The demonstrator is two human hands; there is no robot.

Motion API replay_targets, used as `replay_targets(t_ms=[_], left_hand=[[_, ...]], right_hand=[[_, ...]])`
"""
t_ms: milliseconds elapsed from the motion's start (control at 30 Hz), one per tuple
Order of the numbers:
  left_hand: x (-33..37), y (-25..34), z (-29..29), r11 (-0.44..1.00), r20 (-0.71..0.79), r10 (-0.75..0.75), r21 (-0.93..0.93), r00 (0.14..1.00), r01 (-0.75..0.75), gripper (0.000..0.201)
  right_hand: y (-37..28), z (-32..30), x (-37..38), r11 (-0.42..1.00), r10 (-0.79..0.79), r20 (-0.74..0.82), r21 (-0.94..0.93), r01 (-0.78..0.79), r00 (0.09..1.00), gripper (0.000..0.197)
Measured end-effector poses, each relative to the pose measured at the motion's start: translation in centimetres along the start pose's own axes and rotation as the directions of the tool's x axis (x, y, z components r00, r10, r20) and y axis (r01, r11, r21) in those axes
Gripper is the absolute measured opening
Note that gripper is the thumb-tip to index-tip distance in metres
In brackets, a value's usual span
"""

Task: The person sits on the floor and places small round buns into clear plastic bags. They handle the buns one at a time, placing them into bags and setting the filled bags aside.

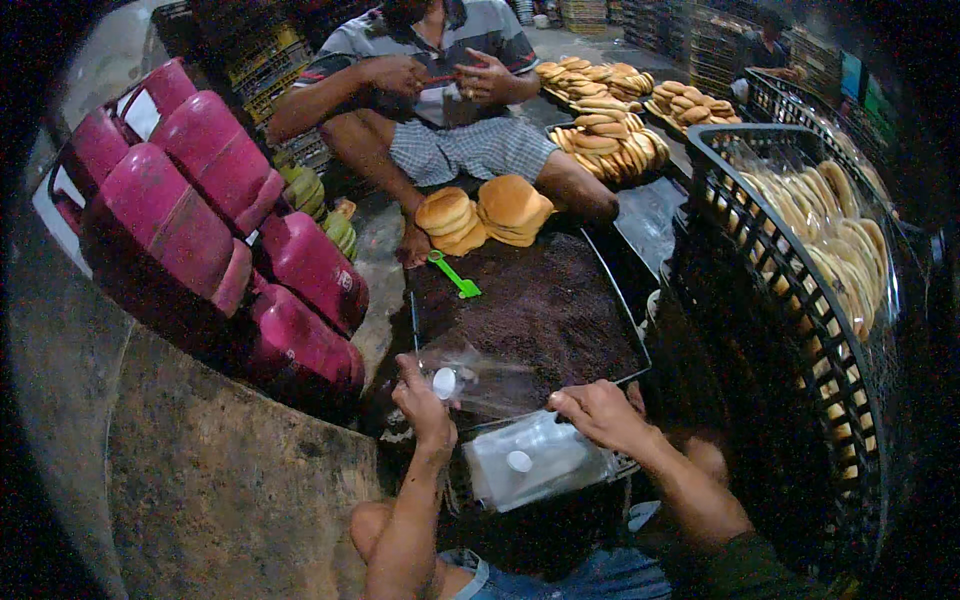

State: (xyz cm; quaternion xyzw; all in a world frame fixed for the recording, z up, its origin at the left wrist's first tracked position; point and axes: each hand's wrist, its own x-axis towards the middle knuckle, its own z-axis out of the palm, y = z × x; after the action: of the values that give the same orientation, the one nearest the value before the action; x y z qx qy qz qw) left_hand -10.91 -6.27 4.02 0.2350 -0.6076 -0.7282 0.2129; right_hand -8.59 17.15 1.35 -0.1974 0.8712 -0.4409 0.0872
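Holding a clear plastic bag (480, 378) by its left end, the left hand (424, 402) has its grip clamped on the film, with the thumb side up and a white oval mark on the bag just beside the fingers. The bag stretches rightward over the near edge of a metal-rimmed tray (617, 298). At its other end is the right hand (605, 412), thumb and forefinger drawn in beside the far right edge of a stack of clear bags (540, 460); whether that grip is clamped on the upper bag, the stack or nothing, I cannot tell. The stack lies on the near side of the tray, between the forearms, with a white oval on its top.

Dark, crumbly filling (540, 325) covers the tray. A bright green scoop (456, 275) lies on it at the far left, and just beyond stand two piles of golden buns (514, 208), side by side.

On the far side sits a co-worker (430, 45) in a striped shirt and checked shorts, both hands raised before the chest. Pink cylinders (175, 215) are grouped at the left, with green cylinders (303, 190) behind them. At the right, a black crate (730, 132) holds bagged bread (850, 250); more buns (610, 130) are heaped at the far right.
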Motion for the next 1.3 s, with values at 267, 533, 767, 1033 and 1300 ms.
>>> replay_targets(t_ms=[267, 533, 767, 1033, 1300], left_hand=[[1.1, -3.3, -0.2, 0.893, 0.13, 0.356, 0.244, 0.925, -0.378, 0.046], [1.0, -3.8, -3.0, 0.742, 0.418, -0.297, -0.464, 0.858, 0.483, 0.027], [0.1, -2.4, 0.2, 0.927, 0.089, -0.151, -0.332, 0.985, 0.172, 0.033], [1.2, -3.3, 0.0, 0.932, 0.003, 0.287, 0.232, 0.958, -0.28, 0.046], [0.2, -2.9, 0.2, 0.893, 0.215, 0.248, 0.328, 0.945, -0.309, 0.06]], right_hand=[[1.0, 1.4, -0.7, 0.973, -0.216, -0.105, -0.102, 0.206, 0.971, 0.041], [-1.1, 1.6, -0.3, 0.984, -0.129, -0.341, 0.072, 0.163, 0.931, 0.024], [0.4, 0.9, -0.4, 0.983, -0.153, -0.359, 0.044, 0.18, 0.921, 0.034], [-2.1, 1.0, 1.3, 0.818, 0.041, -0.772, 0.391, 0.422, 0.634, 0.046], [0.0, 0.6, 3.1, 0.932, 0.162, -0.724, 0.336, 0.138, 0.67, 0.025]])
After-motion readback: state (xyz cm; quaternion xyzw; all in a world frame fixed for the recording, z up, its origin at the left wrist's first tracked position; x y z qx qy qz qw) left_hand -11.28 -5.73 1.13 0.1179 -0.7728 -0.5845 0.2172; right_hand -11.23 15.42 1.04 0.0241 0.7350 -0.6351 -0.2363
